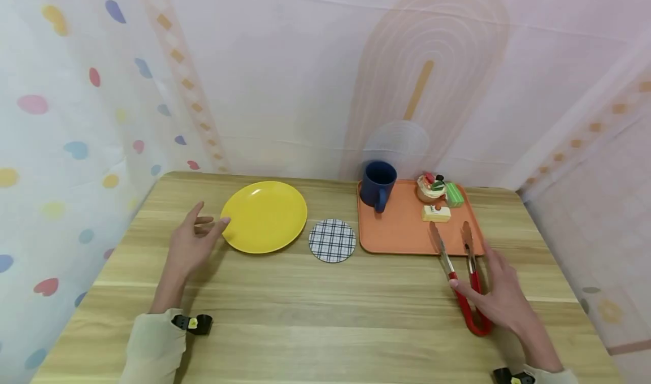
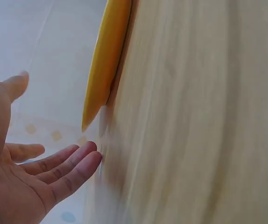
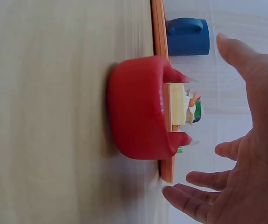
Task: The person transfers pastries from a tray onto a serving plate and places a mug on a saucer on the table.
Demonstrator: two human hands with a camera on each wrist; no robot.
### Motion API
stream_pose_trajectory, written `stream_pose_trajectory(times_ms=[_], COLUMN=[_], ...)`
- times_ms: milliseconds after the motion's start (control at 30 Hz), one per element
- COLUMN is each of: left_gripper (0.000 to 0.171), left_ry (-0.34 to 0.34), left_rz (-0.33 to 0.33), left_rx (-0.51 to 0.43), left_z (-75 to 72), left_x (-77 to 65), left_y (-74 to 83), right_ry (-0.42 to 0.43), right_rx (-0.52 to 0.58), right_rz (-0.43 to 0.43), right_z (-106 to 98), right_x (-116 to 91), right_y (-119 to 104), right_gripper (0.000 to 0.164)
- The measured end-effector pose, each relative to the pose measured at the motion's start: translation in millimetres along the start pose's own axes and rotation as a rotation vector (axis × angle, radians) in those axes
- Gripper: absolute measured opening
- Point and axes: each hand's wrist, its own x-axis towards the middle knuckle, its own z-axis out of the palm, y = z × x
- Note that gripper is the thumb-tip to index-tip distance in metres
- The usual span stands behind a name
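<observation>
In the head view my left hand hovers beside the left rim of a yellow plate, its fingers loosely bent and holding nothing. The left wrist view shows that hand spread apart from the plate. My right hand is over a pair of red-handled tongs, thumb on one side and fingers on the other. In the right wrist view a gap separates the hand from the tongs. The metal tips of the tongs lie over the front edge of an orange tray.
On the tray stand a dark blue mug, a cream-topped cupcake, a yellow cake slice and a green block-shaped piece. Between plate and tray lies a round checked coaster. A patterned curtain hangs behind the wooden table.
</observation>
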Motion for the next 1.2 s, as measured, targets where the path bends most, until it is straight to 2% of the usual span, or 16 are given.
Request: stream_pose_trajectory(times_ms=[200,367,733,933,1200], left_gripper=[0.089,0.083,0.064,0.059,0.060], left_ry=[0.004,0.002,-0.044,-0.056,-0.069], left_rz=[0.024,-0.004,-0.011,-0.034,-0.061], left_rx=[-0.005,-0.053,-0.226,-0.248,-0.272], left_z=[4.1,5.7,14.5,16.7,16.5], left_x=[6.3,7.5,10.5,11.2,11.2], left_y=[-5.2,-9.5,-18.1,-17.1,-18.4], right_ry=[-0.004,0.014,0.010,0.018,0.011], right_rx=[0.008,0.023,0.031,0.053,0.015], right_rz=[0.024,0.013,0.056,0.049,0.091], right_z=[4.6,9.8,11.5,14.2,16.7], right_x=[-2.8,-4.6,-4.7,-2.9,-2.6], right_y=[2.9,1.5,0.1,-1.2,-5.3], right_gripper=[0.117,0.115,0.113,0.107,0.103])
